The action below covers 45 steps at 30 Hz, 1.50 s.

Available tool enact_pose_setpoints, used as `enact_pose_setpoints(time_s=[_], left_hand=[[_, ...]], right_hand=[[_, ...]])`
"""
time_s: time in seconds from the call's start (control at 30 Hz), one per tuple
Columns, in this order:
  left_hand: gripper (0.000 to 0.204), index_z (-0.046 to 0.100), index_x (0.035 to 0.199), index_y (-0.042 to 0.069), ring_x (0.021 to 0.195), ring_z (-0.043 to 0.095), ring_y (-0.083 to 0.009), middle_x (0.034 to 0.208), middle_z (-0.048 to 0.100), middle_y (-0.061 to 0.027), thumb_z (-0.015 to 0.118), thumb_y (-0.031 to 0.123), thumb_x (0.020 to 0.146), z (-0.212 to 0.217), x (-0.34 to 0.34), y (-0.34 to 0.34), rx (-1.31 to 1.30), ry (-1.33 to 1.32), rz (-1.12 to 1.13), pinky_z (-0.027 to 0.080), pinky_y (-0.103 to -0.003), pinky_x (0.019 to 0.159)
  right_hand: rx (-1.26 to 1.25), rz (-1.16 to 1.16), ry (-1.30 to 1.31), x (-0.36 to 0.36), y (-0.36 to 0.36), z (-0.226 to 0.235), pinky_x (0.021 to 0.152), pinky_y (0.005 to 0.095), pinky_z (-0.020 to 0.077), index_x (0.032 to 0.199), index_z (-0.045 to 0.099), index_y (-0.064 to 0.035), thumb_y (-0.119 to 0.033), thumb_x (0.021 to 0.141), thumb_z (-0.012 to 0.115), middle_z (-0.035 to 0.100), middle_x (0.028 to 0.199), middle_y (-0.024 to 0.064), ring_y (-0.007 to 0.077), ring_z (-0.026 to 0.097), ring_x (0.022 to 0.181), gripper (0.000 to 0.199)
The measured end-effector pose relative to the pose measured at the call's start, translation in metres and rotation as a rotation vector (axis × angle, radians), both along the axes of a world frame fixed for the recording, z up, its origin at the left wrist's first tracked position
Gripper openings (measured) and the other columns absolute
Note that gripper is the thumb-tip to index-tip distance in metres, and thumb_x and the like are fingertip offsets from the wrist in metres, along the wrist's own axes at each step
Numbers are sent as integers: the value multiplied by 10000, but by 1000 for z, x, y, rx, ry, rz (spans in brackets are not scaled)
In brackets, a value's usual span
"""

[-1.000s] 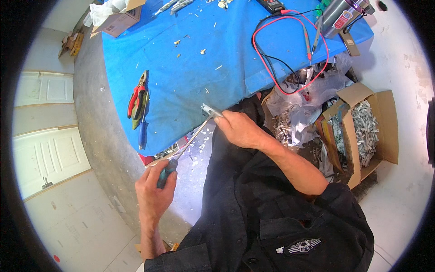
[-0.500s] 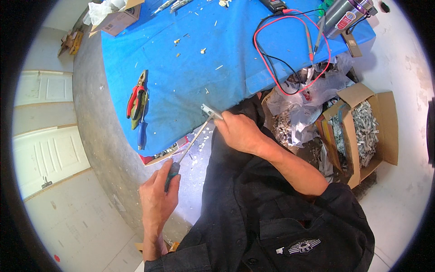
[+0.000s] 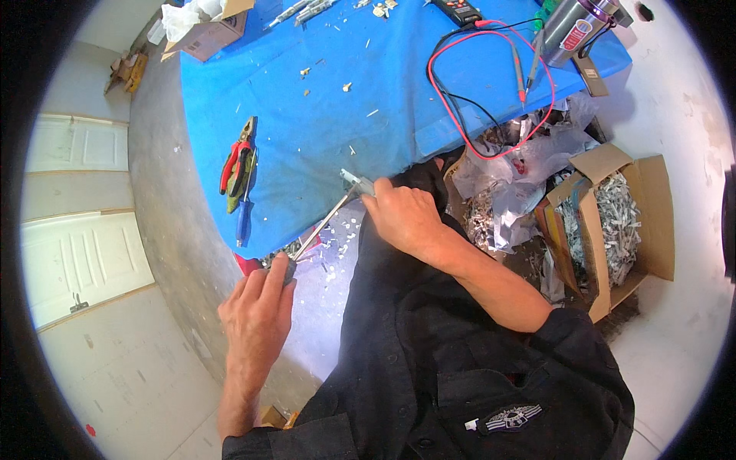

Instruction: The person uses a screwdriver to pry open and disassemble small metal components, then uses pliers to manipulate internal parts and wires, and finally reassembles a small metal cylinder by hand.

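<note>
My left hand (image 3: 257, 314) is closed around the dark handle of a screwdriver (image 3: 326, 221), its palm turned down so that most of the handle is hidden. The long metal shaft slants up and right to a small, narrow, light-grey part (image 3: 357, 182). My right hand (image 3: 410, 218) grips that part by its near end, just at the front edge of the blue-covered table (image 3: 307, 153). The shaft's tip meets the part close to my right fingertips; whether it sits in a slot I cannot tell. Fingers hide the rest of the part.
Red-handled pliers (image 3: 238, 165) and a blue-handled tool (image 3: 243, 222) lie on the table's left. At the right are a multimeter (image 3: 458, 11) with red and black leads and a steel flask (image 3: 571, 34). An open carton (image 3: 655, 222) of grey-white pieces stands below right; another carton (image 3: 211, 37) sits far left.
My left hand has shifted left and turned over the screwdriver's handle, which now shows less. My right hand still holds the grey part in nearly the same place. The view has moved slightly.
</note>
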<state>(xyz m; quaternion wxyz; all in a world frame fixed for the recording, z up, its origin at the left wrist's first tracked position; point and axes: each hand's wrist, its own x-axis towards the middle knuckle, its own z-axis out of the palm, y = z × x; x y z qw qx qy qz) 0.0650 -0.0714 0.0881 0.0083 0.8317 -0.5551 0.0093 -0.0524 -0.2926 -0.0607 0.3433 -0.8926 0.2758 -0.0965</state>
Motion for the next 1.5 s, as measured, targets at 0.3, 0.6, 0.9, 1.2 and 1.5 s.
enact_pose_setpoints(time_s=[0.3, 0.6, 0.9, 1.2, 1.5], left_hand=[[386, 679, 1266, 33, 847, 729, -375, 1008, 731, -210, 719, 85, 886, -15, -13, 5, -67, 475, 289, 569, -422, 740], [364, 694, 1220, 3, 886, 740, -339, 1028, 739, -218, 721, 18, 857, -14, -7, 7, -116, 603, 330, 569, -383, 784], [350, 691, 1208, -2, 796, 711, -243, 918, 735, -174, 715, 50, 863, -7, -4, -1, -70, 721, 413, 550, -347, 751], [343, 687, 1207, -20, 743, 649, -156, 857, 715, -127, 709, 60, 874, -19, 4, 6, -82, 825, 473, 523, -310, 696], [335, 698, 1193, -13, 730, 665, -169, 843, 714, -134, 723, 76, 872, -13, 7, 5, -67, 777, 400, 531, -315, 695]], right_hand=[[263, -30, 33, -4, -2, 7, 726, 605, 521, 947, 589, 24, -328, 1024, 567, 688, 798, 303, 497, 682, 785, 361], [966, -6, -123, -6, -12, -5, 594, 409, 492, 934, 586, 11, -288, 1017, 562, 691, 757, 138, 237, 624, 608, 311], [1189, 25, -164, -6, -14, -16, 478, 254, 354, 1013, 575, -16, -331, 1043, 518, 521, 734, -12, 73, 435, 564, 322], [1109, 35, -159, -6, -13, -23, 637, 326, 444, 935, 643, 6, -374, 1085, 506, 567, 756, 15, 121, 522, 693, 431], [1081, 19, -161, -5, -12, -17, 647, 343, 446, 879, 611, 13, -353, 1081, 499, 560, 739, 27, 127, 520, 703, 433]])
